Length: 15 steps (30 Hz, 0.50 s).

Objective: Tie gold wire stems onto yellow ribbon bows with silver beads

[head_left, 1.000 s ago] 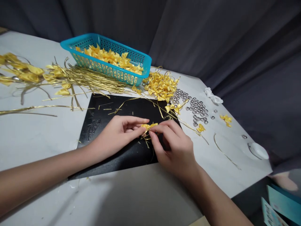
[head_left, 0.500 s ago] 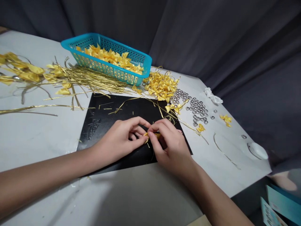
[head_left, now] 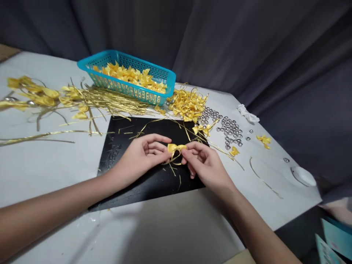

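Note:
A small yellow ribbon bow [head_left: 173,147] with a looped gold cord at its middle is held above the black mat [head_left: 154,179]. My right hand [head_left: 205,161] pinches the bow's right end between thumb and forefinger. At the left end, my left hand [head_left: 145,152] has its thumb and curled fingers against the bow and cord, with the forefinger lifted apart. Its exact contact is partly hidden. Short gold cord scraps lie on the mat below the hands.
Beyond the mat stands a blue basket [head_left: 126,82] of yellow bows. Beside it are a bundle of gold cords [head_left: 115,102], a pile of corded bows [head_left: 188,104] and many silver beads [head_left: 231,128]. A white object [head_left: 303,176] lies near the table's right edge.
The fingers have opened out and the hands have drawn slightly apart, so the bow, mostly covered before, now shows with its cord loop. The camera view has tilted slightly.

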Available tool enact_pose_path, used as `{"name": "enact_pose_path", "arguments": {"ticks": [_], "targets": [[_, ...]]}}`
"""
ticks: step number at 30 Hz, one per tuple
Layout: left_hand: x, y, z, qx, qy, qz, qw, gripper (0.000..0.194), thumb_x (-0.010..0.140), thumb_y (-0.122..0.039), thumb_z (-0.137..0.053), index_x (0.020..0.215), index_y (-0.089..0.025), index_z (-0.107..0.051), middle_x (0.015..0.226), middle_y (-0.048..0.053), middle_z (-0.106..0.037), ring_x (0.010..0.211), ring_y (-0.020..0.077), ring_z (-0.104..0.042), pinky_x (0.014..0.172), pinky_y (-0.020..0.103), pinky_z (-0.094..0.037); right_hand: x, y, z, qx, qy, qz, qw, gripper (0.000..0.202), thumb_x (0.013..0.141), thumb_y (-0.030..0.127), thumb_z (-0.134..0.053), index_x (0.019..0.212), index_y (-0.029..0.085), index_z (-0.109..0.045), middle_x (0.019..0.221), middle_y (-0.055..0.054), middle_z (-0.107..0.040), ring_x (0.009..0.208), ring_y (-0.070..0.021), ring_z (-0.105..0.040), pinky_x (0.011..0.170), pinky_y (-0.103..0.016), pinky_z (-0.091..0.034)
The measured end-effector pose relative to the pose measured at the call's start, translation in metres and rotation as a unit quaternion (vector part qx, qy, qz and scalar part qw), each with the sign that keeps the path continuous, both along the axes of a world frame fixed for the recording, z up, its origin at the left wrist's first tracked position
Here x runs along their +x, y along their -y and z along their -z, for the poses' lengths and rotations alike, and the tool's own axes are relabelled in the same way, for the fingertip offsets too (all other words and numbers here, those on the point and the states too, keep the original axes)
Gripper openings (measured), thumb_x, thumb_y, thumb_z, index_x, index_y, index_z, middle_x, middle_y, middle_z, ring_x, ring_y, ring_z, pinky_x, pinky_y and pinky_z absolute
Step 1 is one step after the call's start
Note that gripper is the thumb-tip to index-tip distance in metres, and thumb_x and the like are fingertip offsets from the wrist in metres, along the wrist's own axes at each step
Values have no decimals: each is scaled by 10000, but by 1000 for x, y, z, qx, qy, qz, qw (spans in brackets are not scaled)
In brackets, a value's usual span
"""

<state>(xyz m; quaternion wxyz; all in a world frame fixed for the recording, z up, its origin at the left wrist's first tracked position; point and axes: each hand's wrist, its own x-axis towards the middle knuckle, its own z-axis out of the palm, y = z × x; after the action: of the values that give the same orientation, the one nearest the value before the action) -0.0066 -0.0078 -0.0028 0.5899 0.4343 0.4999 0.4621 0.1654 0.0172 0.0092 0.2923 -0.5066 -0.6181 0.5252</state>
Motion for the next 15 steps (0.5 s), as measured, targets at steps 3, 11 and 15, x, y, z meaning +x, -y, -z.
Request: {"name": "enact_pose_path", "arguments": {"ticks": [3,11,15], "targets": [[0,-1,-2,3,-17,32,999,330,668,-253,-732,961,-128,-644,758,26,-676,676,116,-621,670,232,-488,-1,-3,5,6,-30,58,998,299,729,442,-618,790,167,-520,613,46,-551,370,-35,-403,336,-161,-375],[4,8,-14,98,-149,-109,978,210,775,-312,-620,917,-159,-595,788,30,-630,729,147,-602,651,251,-490,-8,-17,5,-20,-117,88,989,232,760,370,-574,825,156,-516,564,84,-482,331,-21,-345,311,-143,-295],[8,21,-14,244,-279,-64,926,41,799,-253,-583,793,-220,-605,798,44,-650,771,197,-609,721,323,-491,-12,-25,-8,-63,-154,51,985,185,781,307,-554,721,137,-512,545,72,-483,326,-2,-299,325,-133,-283]]}}
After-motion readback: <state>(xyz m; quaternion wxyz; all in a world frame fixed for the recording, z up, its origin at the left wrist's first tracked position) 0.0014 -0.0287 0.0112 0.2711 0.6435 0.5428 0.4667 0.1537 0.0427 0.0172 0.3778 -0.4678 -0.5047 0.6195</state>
